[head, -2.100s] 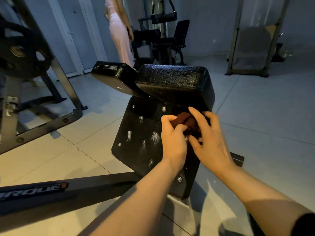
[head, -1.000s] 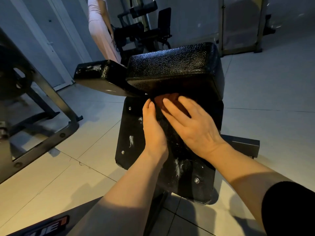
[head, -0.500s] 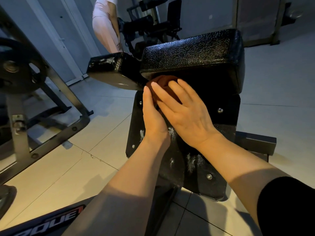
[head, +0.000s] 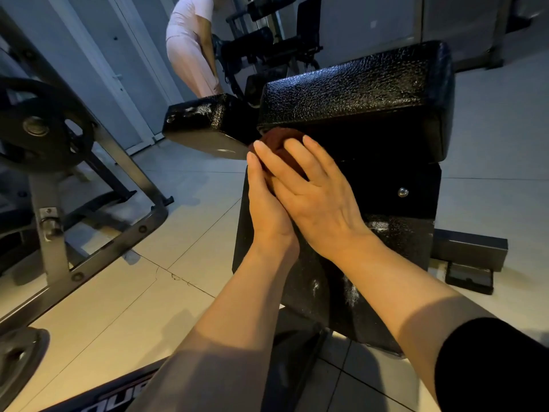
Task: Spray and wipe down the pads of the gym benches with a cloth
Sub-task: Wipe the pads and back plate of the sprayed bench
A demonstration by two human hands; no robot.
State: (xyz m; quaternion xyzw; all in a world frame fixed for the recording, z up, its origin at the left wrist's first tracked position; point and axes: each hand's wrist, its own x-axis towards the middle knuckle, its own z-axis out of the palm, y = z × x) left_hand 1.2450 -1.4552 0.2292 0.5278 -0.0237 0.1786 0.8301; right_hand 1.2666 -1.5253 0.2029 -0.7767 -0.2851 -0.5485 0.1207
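Both hands pressed a cloth (head: 277,144) under the pad (head: 356,90) at twelve o'clock: right hand (head: 315,194) flat, fingers spread; left hand (head: 266,203) straight alongside, steadying for wiping.

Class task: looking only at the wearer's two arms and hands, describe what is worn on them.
Both hands, left hand and right hand, are bare: no gloves, rings or watch visible. The forearms are uncovered. A black sleeve covers the right upper arm; no sleeve shows on the left.

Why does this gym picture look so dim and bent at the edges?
Head view: low bluish room light, so the pad's front face falls into shadow; its crinkled top catches glints; the wide lens bows the rack and door frame; hands and cloth stay reasonably sharp.
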